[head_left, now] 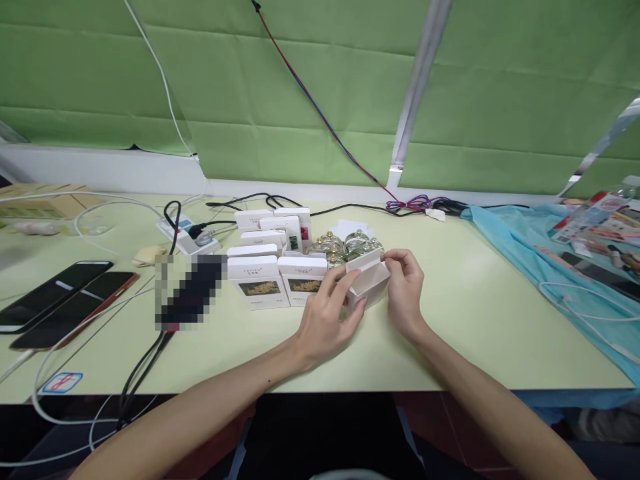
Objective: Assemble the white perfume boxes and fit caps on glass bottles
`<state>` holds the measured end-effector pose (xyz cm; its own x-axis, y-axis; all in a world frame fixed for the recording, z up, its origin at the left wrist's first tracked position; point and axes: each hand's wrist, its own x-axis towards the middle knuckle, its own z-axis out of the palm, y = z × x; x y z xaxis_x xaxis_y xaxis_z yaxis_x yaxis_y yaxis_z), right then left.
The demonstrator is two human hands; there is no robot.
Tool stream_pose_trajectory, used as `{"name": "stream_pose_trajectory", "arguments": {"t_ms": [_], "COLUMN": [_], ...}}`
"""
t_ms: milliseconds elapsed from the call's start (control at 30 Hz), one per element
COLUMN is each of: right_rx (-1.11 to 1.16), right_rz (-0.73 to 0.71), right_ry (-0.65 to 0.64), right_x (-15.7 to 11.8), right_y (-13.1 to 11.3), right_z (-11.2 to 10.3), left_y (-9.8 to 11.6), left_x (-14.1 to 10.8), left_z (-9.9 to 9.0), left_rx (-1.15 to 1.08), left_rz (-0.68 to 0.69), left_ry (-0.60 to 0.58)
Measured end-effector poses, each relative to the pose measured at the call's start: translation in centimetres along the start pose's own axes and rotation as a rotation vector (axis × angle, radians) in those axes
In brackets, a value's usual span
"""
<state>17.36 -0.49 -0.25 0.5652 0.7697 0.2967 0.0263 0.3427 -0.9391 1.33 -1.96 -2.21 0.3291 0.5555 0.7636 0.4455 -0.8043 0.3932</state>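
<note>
A small white box with an open top (370,280) is held between both hands, right of the middle of the table. My left hand (327,320) grips its left side, with fingers over the near edge. My right hand (405,287) pinches its right edge by the flap. Left of it stand several white boxes with flower pictures (260,283), upright in rows. Behind the held box lie several metal rings or bangles with gold and silver beads (330,247), partly hidden by the box and my left hand.
Two phones (75,307) lie at the left, near a power strip (187,233) and loose cables. A blue cloth (545,267) with a dark phone and a bottle covers the right end. Black cables run along the back edge.
</note>
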Motion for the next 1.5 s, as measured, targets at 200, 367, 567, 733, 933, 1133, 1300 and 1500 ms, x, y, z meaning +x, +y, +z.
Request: {"name": "stream_pose_trajectory", "arguments": {"t_ms": [200,367,567,733,933,1133,1300,1500], "right_rx": [-0.039,-0.056,-0.028,-0.016,-0.019,-0.073,-0.149,-0.596], "right_rz": [-0.009,-0.014,0.012,0.014,-0.021,-0.256,-0.575,-0.244], "right_ry": [-0.003,-0.018,-0.046,-0.057,-0.030,0.040,0.048,-0.247], "right_x": [0.0,-0.1,-0.3,-0.4,-0.3,0.2,2.7,12.1], "right_y": [0.0,0.0,0.2,0.3,0.4,0.5,-1.1,-0.8], "right_z": [0.1,0.2,0.2,0.2,0.4,0.0,0.0,1.9], "left_y": [-0.1,0.0,-0.3,-0.4,0.0,0.0,-0.6,-1.3], "left_x": [0.0,0.1,-0.1,-0.1,-0.5,-0.9,-1.4,-2.0], "left_z": [-0.1,-0.3,-0.2,-0.3,-0.5,0.0,0.5,1.2], "left_rx": [0.069,0.107,0.105,0.075,0.043,0.038,0.035,0.035], "left_rz": [0.125,0.285,0.341,0.371,0.562,0.686,0.628,0.585], "left_ry": [0.082,0.217,0.177,0.164,0.021,-0.220,-0.338,-0.432]}}
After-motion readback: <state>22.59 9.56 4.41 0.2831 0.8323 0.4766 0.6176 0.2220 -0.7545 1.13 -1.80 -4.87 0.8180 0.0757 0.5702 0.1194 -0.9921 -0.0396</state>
